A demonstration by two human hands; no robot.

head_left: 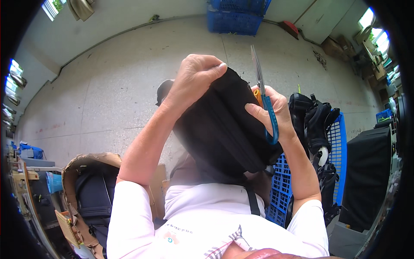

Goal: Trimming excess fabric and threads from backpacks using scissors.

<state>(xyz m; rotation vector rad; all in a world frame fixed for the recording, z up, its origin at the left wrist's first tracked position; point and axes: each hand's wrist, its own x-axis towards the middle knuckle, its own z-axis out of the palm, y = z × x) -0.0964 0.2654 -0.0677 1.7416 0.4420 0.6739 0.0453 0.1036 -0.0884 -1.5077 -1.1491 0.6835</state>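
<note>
A workshop or small factory floor is shown. A bare concrete floor (108, 86) is seen, with blue plastic crates (236, 15) stacked by the wall. Another blue crate (338, 146) is heaped with black bags (312, 118) (all alike), a cardboard box (82, 166) holds more, and cartons (340, 45) are piled by the windows.

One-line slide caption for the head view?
Left hand grips a black fabric bag; right hand holds blue-handled metal scissors against it.

- The bag (224, 129) sits between both hands, above the person's lap.
- The left hand (194, 77) lies on the bag's top.
- The right hand (271, 110), with scissors (264, 93), is at its right side.
- A crate (338, 146) of bags stands right; a cardboard box (86, 162) stands left.
</note>
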